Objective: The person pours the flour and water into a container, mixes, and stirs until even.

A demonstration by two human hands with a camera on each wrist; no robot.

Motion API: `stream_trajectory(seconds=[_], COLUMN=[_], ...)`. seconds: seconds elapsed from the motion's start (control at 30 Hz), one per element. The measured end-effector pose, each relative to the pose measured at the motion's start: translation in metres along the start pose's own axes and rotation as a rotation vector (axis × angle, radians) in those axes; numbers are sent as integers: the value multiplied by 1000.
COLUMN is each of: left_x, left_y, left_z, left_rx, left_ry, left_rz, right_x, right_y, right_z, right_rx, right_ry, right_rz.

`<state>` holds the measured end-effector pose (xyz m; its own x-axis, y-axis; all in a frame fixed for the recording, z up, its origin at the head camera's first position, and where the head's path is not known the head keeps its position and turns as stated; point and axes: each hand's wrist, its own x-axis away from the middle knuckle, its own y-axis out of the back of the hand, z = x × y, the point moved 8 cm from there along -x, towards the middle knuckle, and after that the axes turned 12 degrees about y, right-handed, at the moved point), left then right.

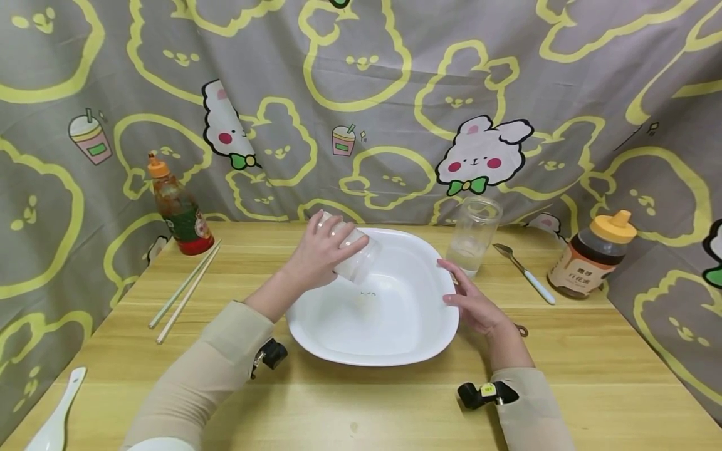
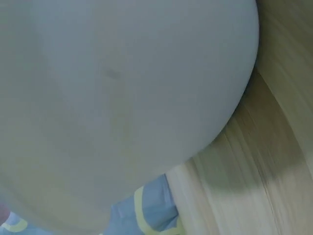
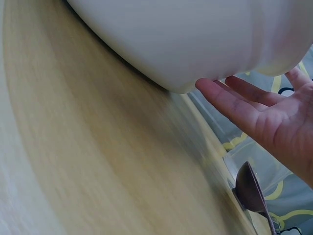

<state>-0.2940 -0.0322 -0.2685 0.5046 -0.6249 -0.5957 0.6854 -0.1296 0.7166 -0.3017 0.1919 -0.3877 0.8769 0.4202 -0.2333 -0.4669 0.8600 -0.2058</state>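
My left hand point(image 1: 321, 254) holds a small jar point(image 1: 356, 258) tipped over the white bowl point(image 1: 395, 351) at 12 o'clock. My right hand point(image 1: 470, 300), fingers flat, steadies the rim at 3. The jar looks almost empty, I think; it could slip, or the bowl could slide on the tabletop point(image 1: 592, 376).

Right hand point(image 3: 274, 120) fingertips touching white bowl point(image 3: 195, 39).

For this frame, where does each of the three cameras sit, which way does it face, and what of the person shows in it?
Head: above the table, facing forward and down; shows both sleeved forearms, the left hand gripping a tipped jar over the white bowl, and the right hand open at its rim.
Left wrist: close beside the bowl's outer wall; no hand shows.
Right wrist: low over the table, showing open fingers at the bowl.
All three share the bowl and wooden table.
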Motion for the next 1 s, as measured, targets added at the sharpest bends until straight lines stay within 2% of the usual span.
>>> stream_trajectory(seconds=[0.37, 0.47, 0.6, 0.63, 0.83, 1.0], left_x=[1, 0, -2, -2, 0, 0], left_y=[-1, -2, -1, -2, -4, -4], left_z=[2, 7, 14, 14, 3, 2], left_rx=[4, 60, 168, 160, 6, 22], left_ry=[10, 65, 172, 177, 69, 71], left_rz=[3, 18, 49, 60, 97, 85], right_x=[0, -1, -1, -1, -1, -1], right_y=[-1, -1, -1, -1, -2, -2], right_z=[0, 0, 1, 1, 1, 2], right_rx=[-16, -25, -31, -32, -37, -39], right_ry=[9, 14, 22, 23, 21, 24], right_rz=[11, 15, 17, 17, 26, 27])
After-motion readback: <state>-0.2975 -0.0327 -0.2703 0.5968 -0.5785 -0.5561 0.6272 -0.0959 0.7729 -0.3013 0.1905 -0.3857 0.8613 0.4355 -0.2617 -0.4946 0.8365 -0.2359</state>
